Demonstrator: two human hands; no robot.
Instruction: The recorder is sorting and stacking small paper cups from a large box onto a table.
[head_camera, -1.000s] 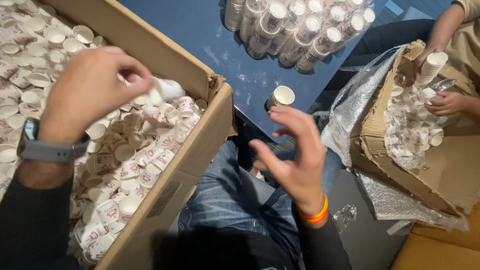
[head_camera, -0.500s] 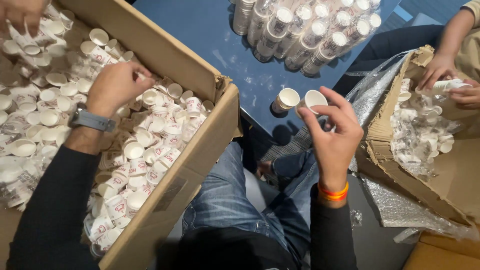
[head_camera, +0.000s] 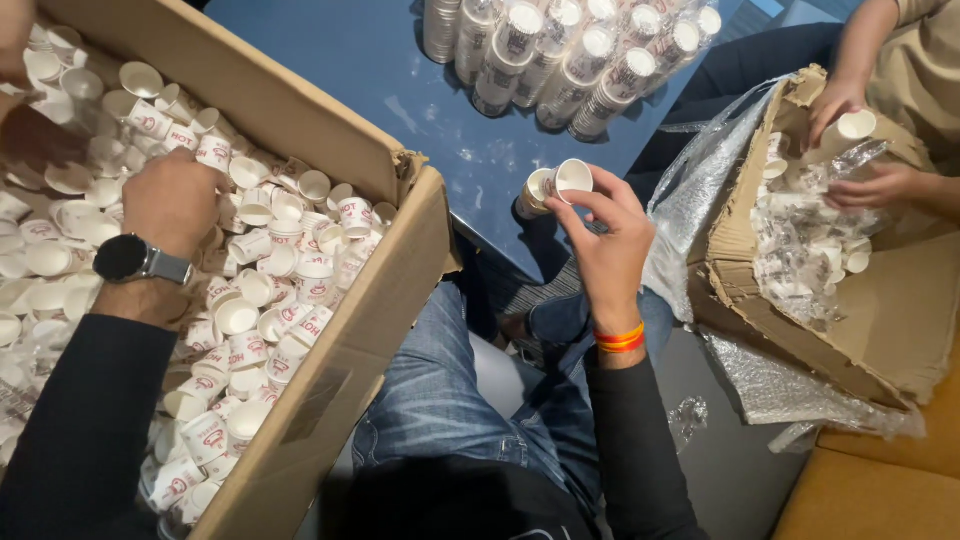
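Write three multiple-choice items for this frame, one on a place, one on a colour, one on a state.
1. Where is the left hand?
A. among loose cups in the big cardboard box
B. on the blue table
C. on the knee

2. What colour is the table?
A. white
B. blue
C. green

3. What is the right hand doing?
A. lying open and empty
B. gripping a plastic bag
C. holding a small paper cup

Answers: 1 A, its fingers are buried in the cups in the box. 2 B, the bare top shows dark blue. 3 C, the fingertips pinch the cup beside a second cup.
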